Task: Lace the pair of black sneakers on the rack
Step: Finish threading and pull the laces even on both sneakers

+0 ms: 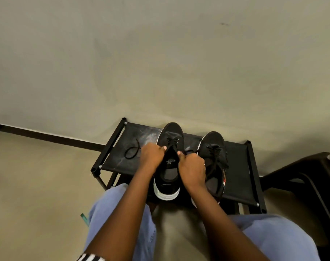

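Two black sneakers stand side by side on a low black fabric rack, toes pointing at the wall. The left sneaker has a white heel sole and is laced only near the toe. My left hand grips the left edge of its opening, fingers curled. My right hand pinches a black lace end at the right edge of the opening. The free end of that lace lies looped on the rack to the left. The right sneaker is laced, its laces hanging loose.
The rack stands against a beige wall with a dark baseboard. A dark chair or stool stands close on the right. My knees in blue jeans sit right in front of the rack. Beige floor lies to the left.
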